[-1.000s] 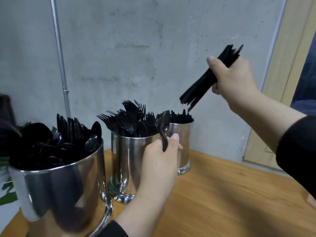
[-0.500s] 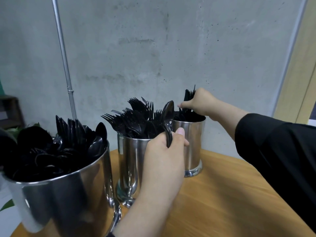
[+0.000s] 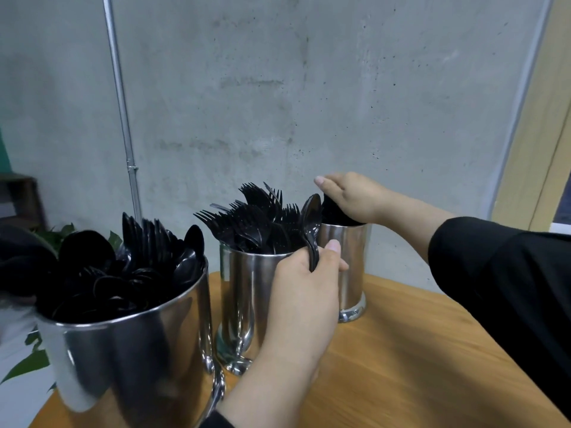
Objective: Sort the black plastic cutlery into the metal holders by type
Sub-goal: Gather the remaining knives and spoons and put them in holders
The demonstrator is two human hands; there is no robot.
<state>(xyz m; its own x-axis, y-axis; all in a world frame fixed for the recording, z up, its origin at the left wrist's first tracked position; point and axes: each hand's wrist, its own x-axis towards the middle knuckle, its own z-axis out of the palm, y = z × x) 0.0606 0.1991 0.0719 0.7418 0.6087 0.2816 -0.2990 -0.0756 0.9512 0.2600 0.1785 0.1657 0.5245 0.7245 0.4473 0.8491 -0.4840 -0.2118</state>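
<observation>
1. Table [image 3: 401, 366]: wooden; carries three metal holders in a row, near left to far right.
2. Spoon holder [image 3: 129, 359]: nearest, heaped with black spoons.
3. Fork holder [image 3: 244, 304]: middle, packed with forks, tines up.
4. Far holder [image 3: 352, 273]: dark cutlery inside; type cannot be told.
5. Right hand [image 3: 355, 197]: over the far holder's mouth, palm down, fingers bent onto the cutlery there. Whether it grips any piece cannot be told.
6. Left hand [image 3: 306, 291]: clamped on one spoon [image 3: 312, 223], bowl up, in front of the fork holder.
7. Handling, as judged: the spoon is light, stiff, smooth plastic, apt to slip or snap if levered. Take it at mid-handle and drop it handle-first into the spoon holder.
</observation>
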